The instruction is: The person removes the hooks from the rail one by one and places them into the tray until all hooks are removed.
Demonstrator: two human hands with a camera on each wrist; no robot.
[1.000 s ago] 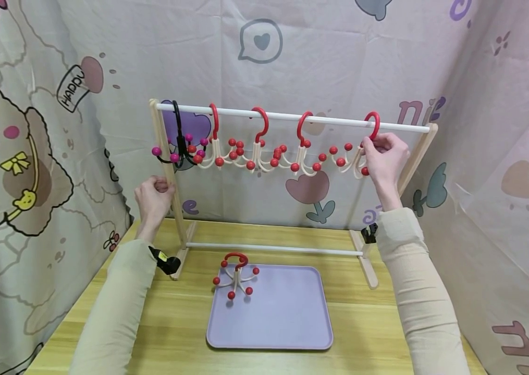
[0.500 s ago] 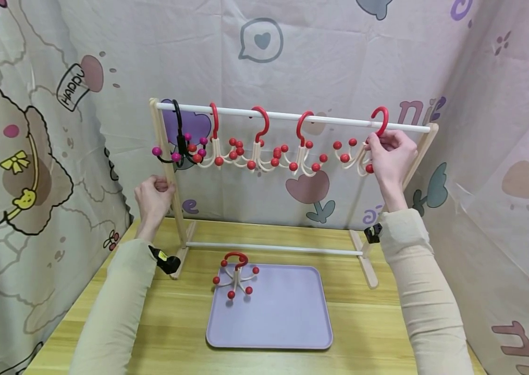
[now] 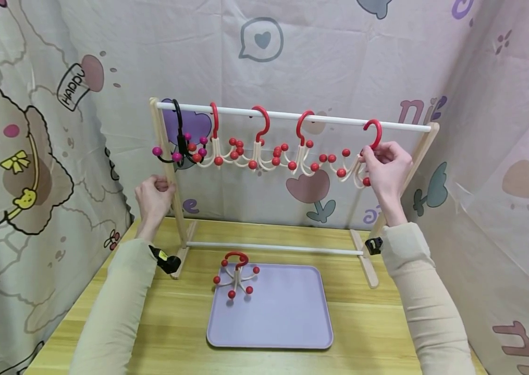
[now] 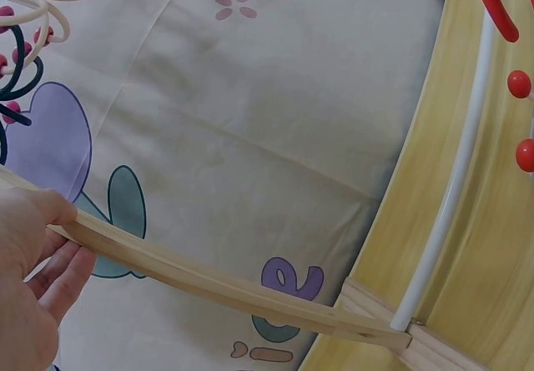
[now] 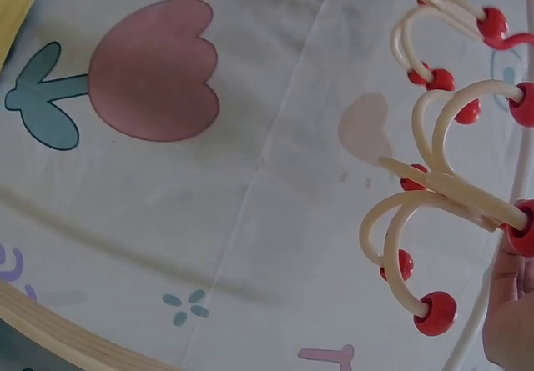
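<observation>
The red-hooked cream plastic hanger with red ball-tipped curved arms [image 3: 357, 161] was held upright near the right end of the white rail of the wooden rack [image 3: 292, 116]; its hook sat just below the rail, seemingly off it; its cream arms [image 5: 434, 188] fanned downward, each ending in a red bead.
</observation>
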